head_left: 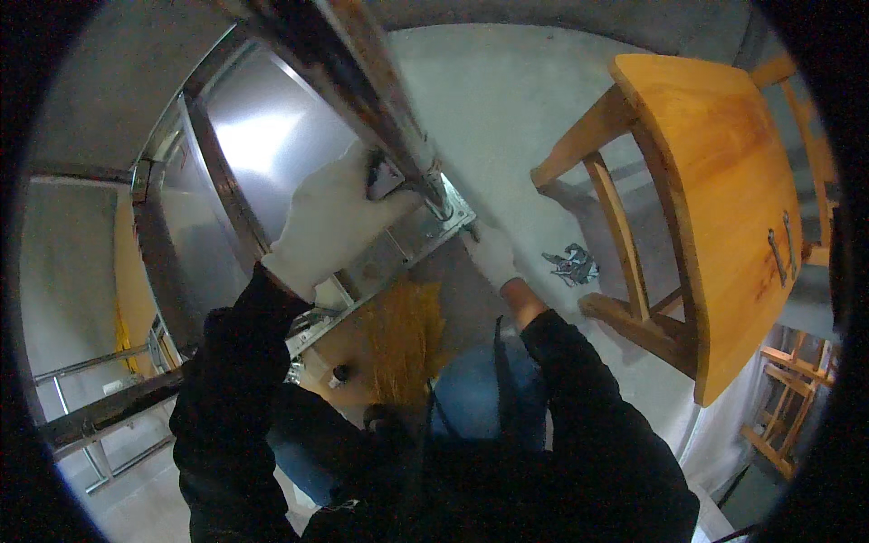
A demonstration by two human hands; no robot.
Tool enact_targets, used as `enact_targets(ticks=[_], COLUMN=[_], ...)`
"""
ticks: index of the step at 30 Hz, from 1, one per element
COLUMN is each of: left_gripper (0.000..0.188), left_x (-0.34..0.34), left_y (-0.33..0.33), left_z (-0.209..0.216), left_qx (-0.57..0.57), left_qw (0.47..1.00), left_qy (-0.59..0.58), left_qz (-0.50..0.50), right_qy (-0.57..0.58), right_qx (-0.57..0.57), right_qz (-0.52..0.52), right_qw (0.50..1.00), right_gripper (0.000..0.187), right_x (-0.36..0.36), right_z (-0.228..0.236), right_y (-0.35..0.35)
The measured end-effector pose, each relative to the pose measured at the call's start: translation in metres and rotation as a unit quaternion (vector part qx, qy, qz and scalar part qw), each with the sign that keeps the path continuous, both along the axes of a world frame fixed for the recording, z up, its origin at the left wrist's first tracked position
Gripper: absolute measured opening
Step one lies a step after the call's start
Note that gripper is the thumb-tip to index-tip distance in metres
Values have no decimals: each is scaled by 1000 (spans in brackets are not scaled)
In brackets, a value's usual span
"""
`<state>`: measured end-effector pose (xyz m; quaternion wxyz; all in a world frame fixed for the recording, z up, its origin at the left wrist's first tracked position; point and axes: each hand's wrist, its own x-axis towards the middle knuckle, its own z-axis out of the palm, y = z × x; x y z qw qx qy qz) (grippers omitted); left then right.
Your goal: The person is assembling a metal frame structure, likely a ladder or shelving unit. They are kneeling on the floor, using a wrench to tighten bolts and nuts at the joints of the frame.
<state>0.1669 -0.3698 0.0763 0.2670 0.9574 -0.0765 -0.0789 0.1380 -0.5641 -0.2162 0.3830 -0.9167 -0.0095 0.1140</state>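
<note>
A metal frame with shiny sheet panels (262, 127) lies tilted in front of me on the left. From its near corner a rusty, dark metal leg (380, 90) rises toward the top of the picture, ending at a bright corner plate (460, 215). My left hand (339, 213), in a white glove, is closed beside the leg's lower end, around something dark that I cannot make out. My right hand (493, 253), also gloved, pinches at the outer edge of the corner plate. Whatever lies between its fingertips is too small to name.
At the right stands a wooden stool (706, 181) with two wrenches (778, 256) on its seat. A crumpled dark and silvery bundle (573, 265) lies on the pale floor. Yellow broom bristles (407, 335) spread below the frame. Metal tubing (100, 452) stands at lower left.
</note>
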Motion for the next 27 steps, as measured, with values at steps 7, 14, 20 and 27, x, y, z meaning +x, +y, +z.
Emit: enact_targets(ticks=[7,14,20,27], left_gripper=[59,65,64,63], left_x=[1,4,4,2], left_y=[6,5,9,6], left_z=[-9,-5,-9,-5], left_qx=[91,59,57,44], left_qw=[994,998,998,999], left_qy=[-48,33,13,23], left_qz=[-18,-16,-20,-9], right_qy=[-24,-25,-3,-13], right_qx=[-40,-68,-94,-150], right_qz=[92,126,150,175], right_qw=[995,989,984,973], right_gripper=[29,30,33,32], right_x=[-2,2,7,14], right_z=[1,-10,-10,-19], right_y=[32,42,49,56])
